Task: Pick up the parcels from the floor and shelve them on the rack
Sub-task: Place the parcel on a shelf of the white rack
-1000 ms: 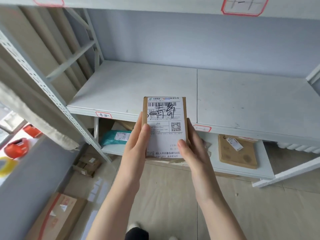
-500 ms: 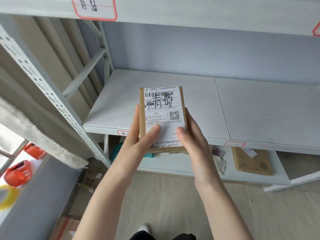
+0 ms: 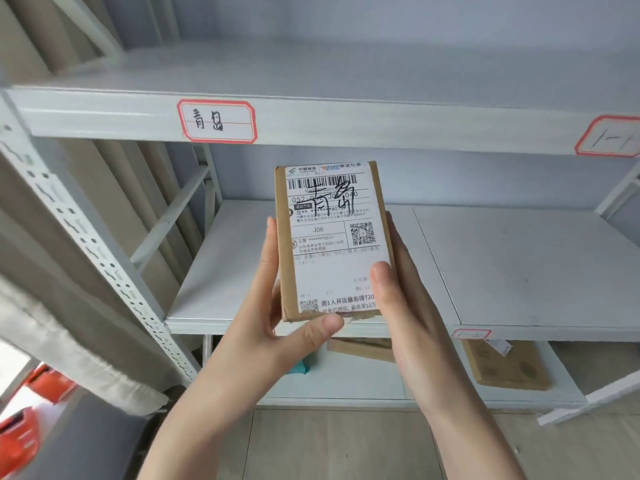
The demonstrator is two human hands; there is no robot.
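The rack's perforated upright (image 3: 86, 244) stands at far left. On the upper shelf edge a red-bordered label (image 3: 217, 121) carries handwritten characters. The left hand (image 3: 273, 327) clasps the cardboard parcel (image 3: 332, 240) along its left edge, thumb hooked under the bottom corner, evidently to bear the weight. The parcel is held upright in front of the bare middle shelf (image 3: 519, 268), waybill facing the camera, probably so its scrawled marking can be checked against the shelf label. The right hand (image 3: 408, 306) closes on the right edge, thumb pressed on the waybill. A flat carton (image 3: 505, 365) lies on the lower shelf.
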